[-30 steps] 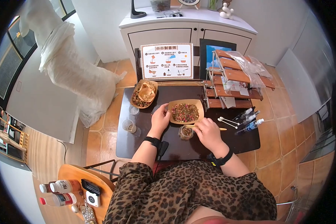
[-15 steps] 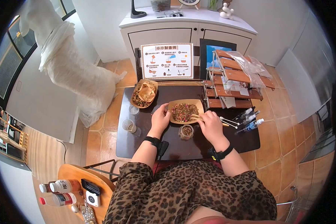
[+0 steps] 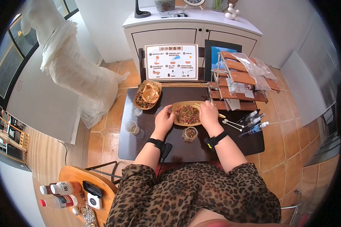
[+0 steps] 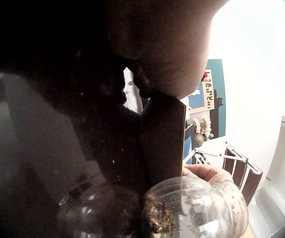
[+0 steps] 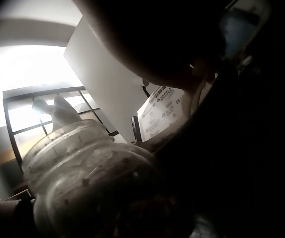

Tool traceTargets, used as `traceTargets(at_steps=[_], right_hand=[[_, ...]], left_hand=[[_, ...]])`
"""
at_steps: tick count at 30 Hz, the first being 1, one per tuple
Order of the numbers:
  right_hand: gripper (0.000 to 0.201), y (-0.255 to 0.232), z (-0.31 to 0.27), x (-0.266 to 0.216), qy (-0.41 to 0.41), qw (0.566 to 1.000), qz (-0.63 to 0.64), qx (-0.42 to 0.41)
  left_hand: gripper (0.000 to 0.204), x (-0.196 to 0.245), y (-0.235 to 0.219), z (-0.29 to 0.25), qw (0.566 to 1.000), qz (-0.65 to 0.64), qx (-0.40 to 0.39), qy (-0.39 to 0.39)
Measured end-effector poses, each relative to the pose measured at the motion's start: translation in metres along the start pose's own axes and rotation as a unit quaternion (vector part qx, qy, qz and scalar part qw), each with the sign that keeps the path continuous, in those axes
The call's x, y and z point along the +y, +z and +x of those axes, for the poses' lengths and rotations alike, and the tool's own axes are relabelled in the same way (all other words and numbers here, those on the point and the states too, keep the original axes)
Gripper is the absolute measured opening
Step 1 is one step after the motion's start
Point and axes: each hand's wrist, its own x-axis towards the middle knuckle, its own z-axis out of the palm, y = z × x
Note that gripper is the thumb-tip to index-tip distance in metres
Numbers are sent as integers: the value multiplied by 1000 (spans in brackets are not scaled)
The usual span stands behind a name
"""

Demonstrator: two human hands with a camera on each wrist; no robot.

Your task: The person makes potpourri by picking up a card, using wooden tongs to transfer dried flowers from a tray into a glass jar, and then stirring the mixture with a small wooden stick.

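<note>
A brown paper tray point(image 3: 183, 103) filled with a dried flower mix point(image 3: 187, 114), flecked with pink, is seen at the middle of a dark table point(image 3: 163, 150). Its left end is touched by the left hand point(image 3: 164, 120); whether the rim is gripped by those fingers cannot be told. Wooden tongs point(image 3: 222, 115) are held in the closed fingers of the right hand point(image 3: 209, 114), which is placed at the tray's right end. On the near side, an upright clear jar point(image 3: 190, 134), partly filled with dried plant pieces, is set just beside the tray. A second paper tray point(image 3: 159, 92), topped with crumpled brown paper point(image 3: 150, 92), is placed at the far left, with clear cups point(image 3: 132, 128) nearer on that side. White small spoons point(image 3: 233, 125) and spray bottles point(image 3: 255, 128) are laid out at right. Beyond the table's far edge, a numbered picture sheet point(image 3: 171, 62) is displayed.
</note>
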Motion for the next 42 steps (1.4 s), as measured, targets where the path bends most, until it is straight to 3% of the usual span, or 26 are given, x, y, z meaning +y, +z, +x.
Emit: traceTargets(at_steps=[3,15,27,42], right_hand=[[13,4,4,-3,26,998,-10,-59],[18,8,12,-14,39,994,11,-98],[9,-1,6,-7,-7,997,63,-38],[9,-79,-24,-9,-7,988,151,24]], left_hand=[[35,1,0,0,1000,2,-1,-2],[35,5,-2,0,1000,0,-8,-5],[35,3,-1,0,1000,3,-4,-4],[35,6,-3,0,1000,17,1,5]])
